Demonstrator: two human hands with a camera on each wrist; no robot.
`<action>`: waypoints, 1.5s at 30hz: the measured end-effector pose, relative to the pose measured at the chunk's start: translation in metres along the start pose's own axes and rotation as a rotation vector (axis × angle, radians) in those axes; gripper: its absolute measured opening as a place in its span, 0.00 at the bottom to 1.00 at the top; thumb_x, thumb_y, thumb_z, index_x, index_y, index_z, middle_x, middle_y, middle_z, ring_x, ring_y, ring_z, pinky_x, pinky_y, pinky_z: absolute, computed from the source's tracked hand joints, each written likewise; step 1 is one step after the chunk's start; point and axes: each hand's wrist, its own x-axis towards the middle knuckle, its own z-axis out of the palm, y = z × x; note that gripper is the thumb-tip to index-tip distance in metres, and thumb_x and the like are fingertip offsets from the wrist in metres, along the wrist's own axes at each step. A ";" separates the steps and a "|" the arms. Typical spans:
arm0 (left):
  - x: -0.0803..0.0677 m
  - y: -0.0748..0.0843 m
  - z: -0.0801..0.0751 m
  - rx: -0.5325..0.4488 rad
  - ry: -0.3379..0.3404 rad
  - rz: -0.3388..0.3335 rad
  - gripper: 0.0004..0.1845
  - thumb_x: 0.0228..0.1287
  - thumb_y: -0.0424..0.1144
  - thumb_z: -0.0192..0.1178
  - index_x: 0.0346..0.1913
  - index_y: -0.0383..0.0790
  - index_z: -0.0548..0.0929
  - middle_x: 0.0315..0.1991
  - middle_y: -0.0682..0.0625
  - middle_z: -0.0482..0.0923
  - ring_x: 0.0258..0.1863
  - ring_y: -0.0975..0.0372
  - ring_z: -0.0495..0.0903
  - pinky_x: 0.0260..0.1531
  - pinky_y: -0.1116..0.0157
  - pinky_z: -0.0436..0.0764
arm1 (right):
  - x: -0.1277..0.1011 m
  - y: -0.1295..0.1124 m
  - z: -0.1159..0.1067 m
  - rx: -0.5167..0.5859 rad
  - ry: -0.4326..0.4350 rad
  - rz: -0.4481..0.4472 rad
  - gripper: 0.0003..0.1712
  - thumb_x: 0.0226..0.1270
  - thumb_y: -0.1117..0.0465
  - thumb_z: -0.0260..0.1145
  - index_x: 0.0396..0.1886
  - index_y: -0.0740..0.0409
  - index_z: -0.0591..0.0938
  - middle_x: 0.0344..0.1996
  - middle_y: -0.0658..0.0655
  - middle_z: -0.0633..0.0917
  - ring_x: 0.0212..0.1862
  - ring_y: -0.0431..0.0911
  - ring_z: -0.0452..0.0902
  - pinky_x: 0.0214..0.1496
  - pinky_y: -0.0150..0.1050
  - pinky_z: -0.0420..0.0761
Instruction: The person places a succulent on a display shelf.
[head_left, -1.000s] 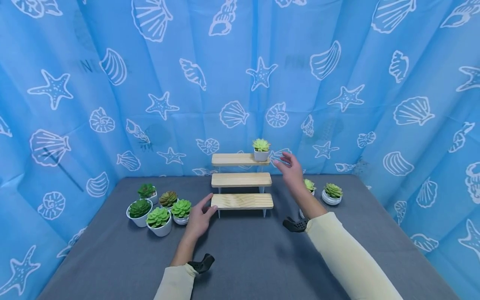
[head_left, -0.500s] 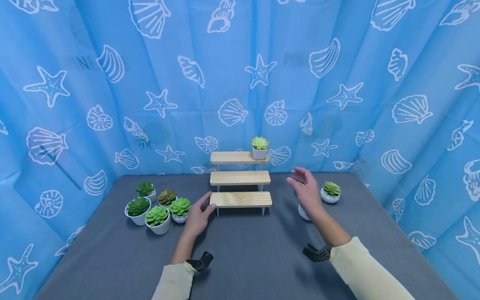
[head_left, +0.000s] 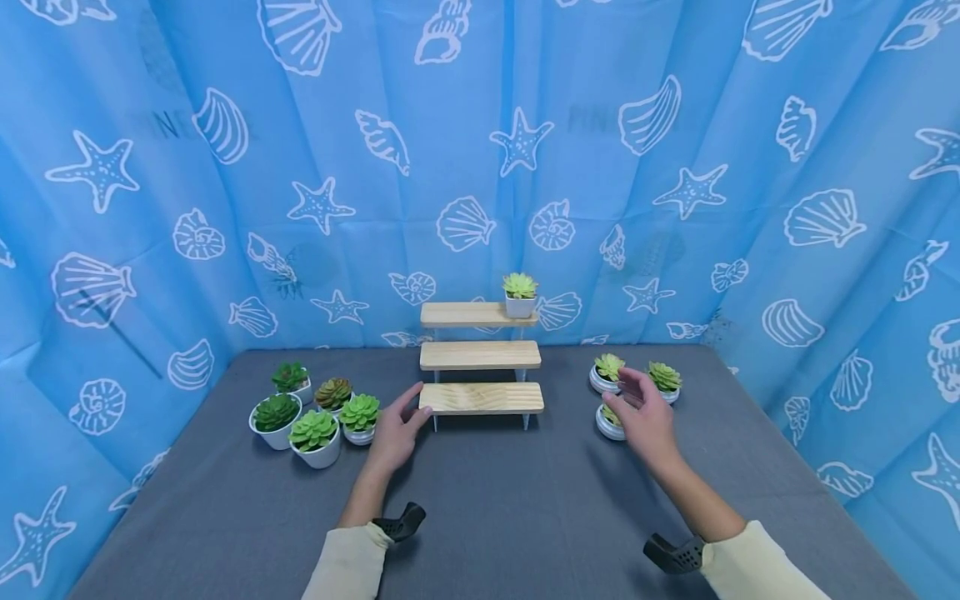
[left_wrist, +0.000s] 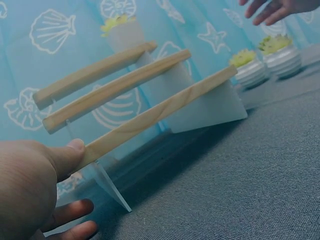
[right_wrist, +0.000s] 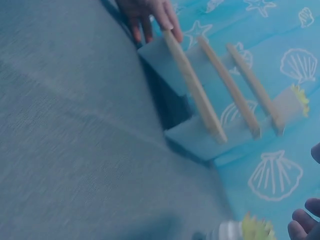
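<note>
A three-tier wooden display stand (head_left: pixel 480 398) with clear legs stands in the middle. My left hand (head_left: pixel 393 437) holds the left end of its lowest shelf, thumb at the front corner and index finger at the back in the head view; the other fingers hang below the shelf in the left wrist view. A light-green potted succulent (head_left: pixel 521 296) sits at the right end of the top shelf. My right hand (head_left: pixel 647 421), relaxed and holding nothing, hovers by a small potted succulent (head_left: pixel 611 423), partly covering it. Behind are another potted succulent (head_left: pixel 606 373) and a darker one (head_left: pixel 664 381).
Several potted succulents (head_left: pixel 315 439) in white pots cluster left of the stand, close to my left forearm. A dark grey cloth (head_left: pixel 495 517) covers the table. A blue shell-print curtain (head_left: pixel 450 150) hangs behind and at the sides.
My right hand has moved from beside the top shelf rightward and down to the succulents on the right. The left hand has stayed at the stand.
</note>
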 end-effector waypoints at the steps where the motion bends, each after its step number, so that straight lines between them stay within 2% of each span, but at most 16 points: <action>1: 0.000 0.000 0.000 0.000 -0.001 0.003 0.27 0.72 0.42 0.57 0.72 0.46 0.68 0.68 0.43 0.67 0.61 0.49 0.72 0.59 0.46 0.71 | -0.001 0.003 -0.001 -0.006 0.006 -0.005 0.26 0.70 0.67 0.62 0.64 0.71 0.67 0.60 0.72 0.72 0.63 0.62 0.68 0.64 0.53 0.68; 7: 0.000 0.000 0.000 0.001 0.005 0.004 0.27 0.72 0.42 0.57 0.71 0.45 0.68 0.69 0.44 0.67 0.63 0.49 0.70 0.60 0.46 0.69 | -0.006 0.024 -0.007 -0.036 0.074 -0.023 0.27 0.65 0.70 0.65 0.62 0.73 0.69 0.58 0.73 0.73 0.63 0.63 0.67 0.63 0.55 0.68; 11: 0.000 -0.001 0.000 0.002 0.003 0.002 0.27 0.72 0.42 0.57 0.72 0.45 0.68 0.69 0.44 0.66 0.64 0.49 0.69 0.61 0.46 0.68 | -0.008 0.037 -0.010 -0.071 0.085 -0.031 0.28 0.63 0.69 0.67 0.61 0.73 0.70 0.58 0.73 0.74 0.62 0.63 0.68 0.61 0.55 0.70; 18: 0.001 -0.002 0.000 0.012 0.002 0.011 0.28 0.72 0.42 0.57 0.72 0.45 0.67 0.69 0.43 0.66 0.64 0.48 0.69 0.61 0.46 0.68 | -0.008 0.055 -0.017 -0.167 -0.031 -0.020 0.38 0.64 0.62 0.70 0.68 0.71 0.63 0.64 0.73 0.67 0.65 0.65 0.62 0.61 0.59 0.69; 23: 0.000 -0.001 0.000 0.010 0.002 0.020 0.27 0.72 0.42 0.57 0.72 0.44 0.68 0.70 0.44 0.66 0.65 0.48 0.68 0.62 0.46 0.67 | -0.006 0.065 -0.018 -0.204 -0.111 0.080 0.46 0.64 0.56 0.70 0.72 0.71 0.56 0.67 0.74 0.63 0.68 0.65 0.57 0.66 0.60 0.62; 28: -0.001 -0.001 0.000 0.011 -0.001 0.014 0.27 0.72 0.42 0.57 0.72 0.44 0.67 0.70 0.44 0.65 0.64 0.48 0.69 0.61 0.46 0.68 | -0.003 0.073 -0.016 -0.249 -0.161 0.165 0.51 0.63 0.50 0.70 0.74 0.69 0.53 0.66 0.74 0.65 0.69 0.66 0.56 0.69 0.60 0.55; 32: 0.000 0.000 0.001 0.008 -0.005 0.012 0.27 0.72 0.42 0.57 0.72 0.45 0.67 0.70 0.44 0.65 0.65 0.48 0.68 0.62 0.46 0.67 | -0.002 0.077 -0.014 -0.263 -0.174 0.205 0.51 0.63 0.49 0.70 0.73 0.69 0.53 0.66 0.75 0.64 0.69 0.66 0.56 0.69 0.61 0.53; 38: 0.000 0.001 0.001 0.002 -0.008 0.016 0.27 0.72 0.42 0.57 0.72 0.44 0.68 0.70 0.44 0.65 0.65 0.49 0.68 0.62 0.46 0.67 | -0.001 0.080 -0.010 -0.252 -0.164 0.226 0.47 0.64 0.53 0.70 0.72 0.69 0.56 0.66 0.77 0.63 0.68 0.67 0.56 0.68 0.61 0.56; 45: -0.001 0.001 -0.001 0.001 -0.008 0.016 0.27 0.72 0.42 0.57 0.72 0.44 0.68 0.70 0.44 0.66 0.66 0.49 0.66 0.63 0.46 0.66 | 0.000 0.081 -0.005 -0.246 -0.127 0.232 0.43 0.63 0.54 0.70 0.69 0.72 0.61 0.65 0.76 0.66 0.67 0.65 0.60 0.66 0.59 0.61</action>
